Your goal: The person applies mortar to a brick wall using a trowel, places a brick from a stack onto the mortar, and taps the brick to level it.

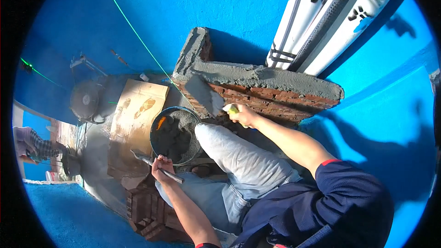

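Right hand (241,115) closed around the pale yellow-green handle of a plastering trowel (204,94), wrist turned so the flat blade lies against the face of the low brick wall (275,98), near its corner; held that way, apparently, to press and spread the grey mortar loaded on the blade onto the bare red bricks below the already coated top. Left hand (161,165) wrapped around the shaft of a second, smaller pointed trowel (147,158), tip aimed toward the mortar bucket (174,133), kept low and just beside the rim, presumably so that more mix stays within easy reach. Bucket set between the knee and the wall, right under the working arm, dark wet mortar heaped inside. Jeans-clad knees (229,156) bent, body crouched close to the wall, which keeps both tools near the work. Green string line (133,30) stretched taut across the blue wall down toward the brickwork, likely as a guide for level. Sheet of cardboard (138,115) with shoe prints lying flat on the floor beside the bucket, a stack of spare bricks (147,211) under the left forearm. Round fan-like machine (85,101) further left, another person's sleeve (36,144) at the edge.
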{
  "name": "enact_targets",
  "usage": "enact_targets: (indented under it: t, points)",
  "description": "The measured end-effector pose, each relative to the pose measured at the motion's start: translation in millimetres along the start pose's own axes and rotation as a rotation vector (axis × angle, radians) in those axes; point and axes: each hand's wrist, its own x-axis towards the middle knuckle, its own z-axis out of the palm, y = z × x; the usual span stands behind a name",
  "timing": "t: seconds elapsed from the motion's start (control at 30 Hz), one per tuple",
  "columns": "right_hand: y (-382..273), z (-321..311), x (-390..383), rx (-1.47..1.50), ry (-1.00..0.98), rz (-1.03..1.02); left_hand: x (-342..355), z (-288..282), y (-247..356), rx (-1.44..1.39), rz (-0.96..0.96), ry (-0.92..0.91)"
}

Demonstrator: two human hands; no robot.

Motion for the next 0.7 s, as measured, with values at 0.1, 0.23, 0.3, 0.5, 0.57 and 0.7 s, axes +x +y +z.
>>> enact_targets:
  t: [0.1, 0.23, 0.3, 0.5, 0.57, 0.7]
  points:
    - [2.4, -23.0, -37.4, 0.039, 0.046, 0.012, -1.0, 0.2, 2.7, 0.005, 0.006, -0.026]
    - [6.9, -54.5, -80.7, -0.026, 0.166, 0.044, 4.6, 2.3, 4.0, 0.031, -0.038, -0.044]
    - [0.9, -68.0, -105.3, -0.026, 0.231, 0.103, 6.6, 4.0, 1.1, 0.037, -0.054, -0.058]
    - [4.8, -117.8, -162.4, -0.075, 0.352, 0.107, 12.1, 18.5, -5.4, 0.073, -0.085, -0.058]
    - [8.3, -140.1, -185.7, -0.109, 0.409, 0.094, 8.6, 24.2, -9.7, 0.067, -0.088, -0.014]
    - [3.8, -168.7, -230.0, -0.189, 0.515, 0.078, 7.5, 6.3, -5.9, 0.052, -0.078, -0.053]
